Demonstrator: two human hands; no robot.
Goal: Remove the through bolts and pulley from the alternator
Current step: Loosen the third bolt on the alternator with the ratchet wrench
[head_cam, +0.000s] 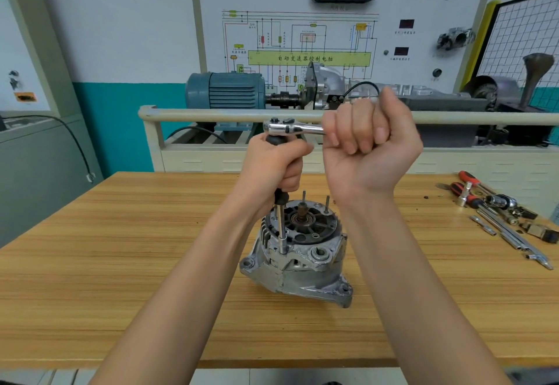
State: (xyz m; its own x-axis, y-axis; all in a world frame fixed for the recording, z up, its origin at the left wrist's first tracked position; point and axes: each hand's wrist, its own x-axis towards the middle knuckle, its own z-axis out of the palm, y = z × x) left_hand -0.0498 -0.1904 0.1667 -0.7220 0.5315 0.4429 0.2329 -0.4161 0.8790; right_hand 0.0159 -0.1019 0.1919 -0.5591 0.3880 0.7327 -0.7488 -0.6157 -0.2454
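Alternator stands on the wooden surface, open end up, directly below both hands. Central shaft exposed at top; no pulley seen on it. Two thin through bolts stick up from the housing rim, behind the shaft and just below the right wrist.

Left hand: fingers curled tight round the black grip of a vertical extension bar. Bar runs straight down from under the fingers; its socket end sits on the near-left rim of the alternator housing, where a bolt head would lie. The bolt head itself is hidden by the socket.

Right hand: fingers wrapped in a fist round the handle of a chrome ratchet. Ratchet lies level, head just above the left fingers and seated on top of the extension bar; handle runs to the right into the right fist.

To the right of the right fingers, well apart, loose tools lie on the surface: red-handled screwdrivers, sockets, extension pieces.

Beyond the hands, behind a rail: a blue electric motor coupled to a gearbox, in front of a wiring-diagram board.
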